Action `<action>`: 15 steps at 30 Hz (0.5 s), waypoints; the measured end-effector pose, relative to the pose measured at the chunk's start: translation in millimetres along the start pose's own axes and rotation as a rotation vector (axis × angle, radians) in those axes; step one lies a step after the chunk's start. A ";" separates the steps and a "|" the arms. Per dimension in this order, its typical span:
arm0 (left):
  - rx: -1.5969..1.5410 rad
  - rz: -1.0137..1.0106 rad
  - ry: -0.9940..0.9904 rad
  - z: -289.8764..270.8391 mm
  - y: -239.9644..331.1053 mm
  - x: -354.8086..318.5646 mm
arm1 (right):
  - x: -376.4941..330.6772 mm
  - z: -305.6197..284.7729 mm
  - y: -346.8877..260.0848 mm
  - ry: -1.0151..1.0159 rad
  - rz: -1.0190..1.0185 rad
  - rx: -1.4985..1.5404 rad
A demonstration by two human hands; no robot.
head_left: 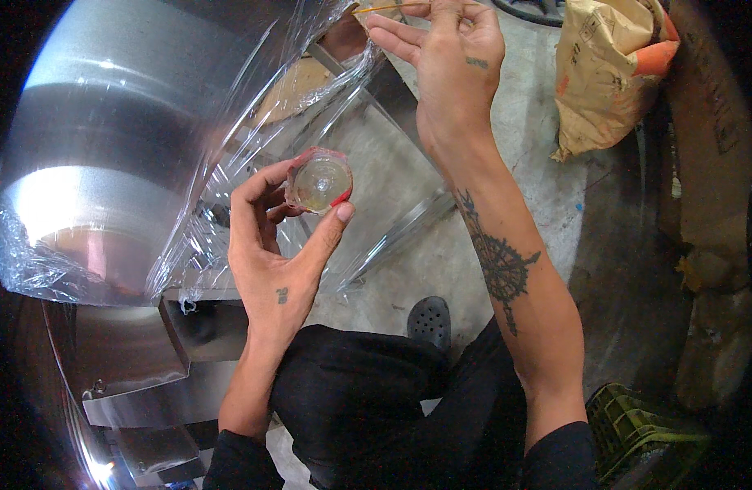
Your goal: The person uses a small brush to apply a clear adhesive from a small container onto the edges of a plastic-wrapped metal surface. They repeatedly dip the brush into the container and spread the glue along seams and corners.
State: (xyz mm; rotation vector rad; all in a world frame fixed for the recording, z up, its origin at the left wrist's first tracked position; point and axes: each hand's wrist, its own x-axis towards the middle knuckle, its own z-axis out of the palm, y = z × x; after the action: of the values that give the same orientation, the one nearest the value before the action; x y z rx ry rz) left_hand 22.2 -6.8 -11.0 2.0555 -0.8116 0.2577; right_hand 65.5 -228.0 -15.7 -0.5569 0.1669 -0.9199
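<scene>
Lower centre of frame: the person's dark-clad lap, a dark perforated shoe (pixel 430 320) on the concrete floor (pixel 547 163), and a green plastic crate (pixel 637 429) at lower right.

Centre of frame: left hand (pixel 282 245) holds a small round clear cup (pixel 319 183) with a red rim, mouth toward the camera. Fingers close on its left wall and the thumb tip presses the lower right rim, so the cup is clamped across its width. A yellowish, glossy liquid or gel sits inside. Judgement: light, thin-walled and easily squeezed; it should be held by the rim and kept level, since the contents may run or make the edge slippery.

Upper centre: right hand (pixel 449 61) is raised, fingertips pinched together on a thin wooden stick (pixel 384 8), well above the cup. Judgement: the stick is light and would snap if bent.

Left of frame: large shiny metal cylinder (pixel 106 147) draped in loose clear plastic film (pixel 253 139).

Upper right: crumpled brown paper sack (pixel 600 73).
</scene>
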 end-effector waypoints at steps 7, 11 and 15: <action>-0.012 -0.019 0.010 -0.1 0.4 -1.4 | -21.5 -17.6 -9.3 -0.024 -0.147 0.020; 0.010 -0.027 0.016 -3.5 1.3 -1.9 | -59.6 -20.6 -24.7 -0.138 -0.153 -0.168; 0.004 -0.011 0.035 1.1 5.4 2.8 | -92.0 -30.3 -37.2 -0.298 -0.161 -0.429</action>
State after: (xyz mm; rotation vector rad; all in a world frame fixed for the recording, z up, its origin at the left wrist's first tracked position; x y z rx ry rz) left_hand 20.8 -11.1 -6.8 2.0529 -0.7791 0.2879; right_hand -27.6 -184.5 -30.8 -1.1104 0.0486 -0.9496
